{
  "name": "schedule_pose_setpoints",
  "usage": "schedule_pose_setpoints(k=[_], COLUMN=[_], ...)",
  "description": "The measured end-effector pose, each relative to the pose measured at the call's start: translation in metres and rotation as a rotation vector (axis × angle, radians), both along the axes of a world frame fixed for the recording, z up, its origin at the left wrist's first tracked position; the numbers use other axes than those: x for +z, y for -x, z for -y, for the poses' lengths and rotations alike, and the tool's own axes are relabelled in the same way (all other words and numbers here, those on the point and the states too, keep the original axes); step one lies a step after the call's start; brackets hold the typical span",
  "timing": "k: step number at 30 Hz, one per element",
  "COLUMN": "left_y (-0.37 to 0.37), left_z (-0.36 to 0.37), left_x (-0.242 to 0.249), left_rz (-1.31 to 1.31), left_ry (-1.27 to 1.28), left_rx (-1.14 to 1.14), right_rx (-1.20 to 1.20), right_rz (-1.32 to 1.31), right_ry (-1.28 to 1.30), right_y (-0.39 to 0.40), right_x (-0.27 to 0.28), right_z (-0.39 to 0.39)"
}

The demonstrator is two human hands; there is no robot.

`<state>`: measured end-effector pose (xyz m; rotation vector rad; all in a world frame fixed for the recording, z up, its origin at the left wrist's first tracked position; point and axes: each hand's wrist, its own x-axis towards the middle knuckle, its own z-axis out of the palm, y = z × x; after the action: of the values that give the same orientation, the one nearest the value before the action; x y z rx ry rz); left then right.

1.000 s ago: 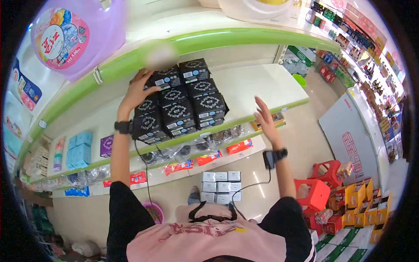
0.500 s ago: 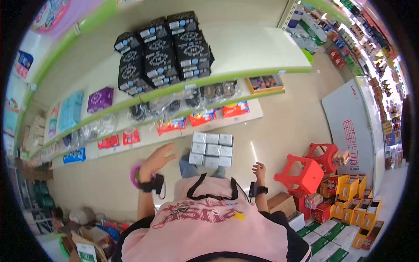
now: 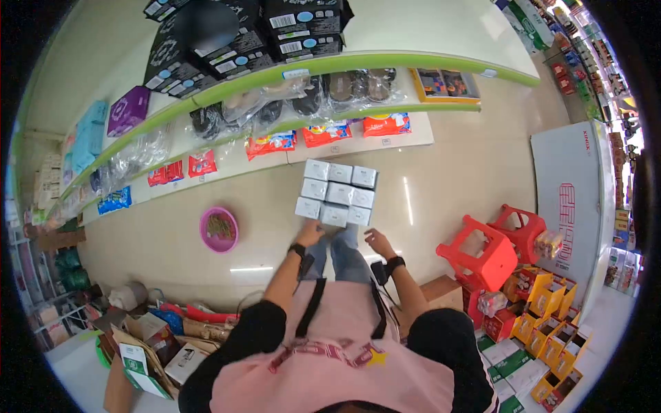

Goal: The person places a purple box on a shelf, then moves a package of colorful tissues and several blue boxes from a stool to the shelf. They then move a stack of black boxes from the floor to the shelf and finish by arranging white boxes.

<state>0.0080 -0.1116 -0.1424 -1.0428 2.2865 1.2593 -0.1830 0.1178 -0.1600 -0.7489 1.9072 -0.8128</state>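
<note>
A block of several small white boxes point(image 3: 337, 193), packed in rows, is in front of my legs in the head view. My left hand point(image 3: 310, 235) is at the block's near left corner, its loosely bent fingers overlapping the edge of a box. Just off the near right corner, my right hand point(image 3: 378, 243) has its fingers apart and slightly curled, with nothing in them. Dark bands with small devices circle both wrists.
Ahead runs a green-edged shelf point(image 3: 441, 62) with black boxes point(image 3: 306, 27), a purple box point(image 3: 128, 111) and red packets point(image 3: 387, 124). A pink basin point(image 3: 219, 229) sits on the floor at left. Red stools point(image 3: 478, 253) and yellow cartons point(image 3: 549, 297) stand right.
Both hands have come forward and inward to the near side of the white boxes. My view has tilted and moved closer to the shelf, and the pink basin now shows whole.
</note>
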Motion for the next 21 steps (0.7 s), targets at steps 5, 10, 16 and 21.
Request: schedule_pose_setpoints(k=[5,10,16,21], left_y=[-0.004,-0.037,-0.053,-0.047], left_z=[-0.016,0.001,0.017,0.016], left_x=[-0.005,-0.043,-0.080,-0.083], left_rz=[0.110,0.119,0.227,0.168], left_ry=[0.140,0.090,-0.031,-0.310], left_rx=[0.021,0.159,0.236,0.312], right_rx=[0.150,0.256,0.257,0.287], right_rz=[-0.208,-0.517,-0.528,-0.654], right_ry=[-0.138,-0.163,-0.198,-0.157], right_y=[-0.028,-0.046,-0.054,-0.060], right_x=[-0.015,-0.018,-0.028,-0.084], right_z=[0.019,0.053,0.102,0.122])
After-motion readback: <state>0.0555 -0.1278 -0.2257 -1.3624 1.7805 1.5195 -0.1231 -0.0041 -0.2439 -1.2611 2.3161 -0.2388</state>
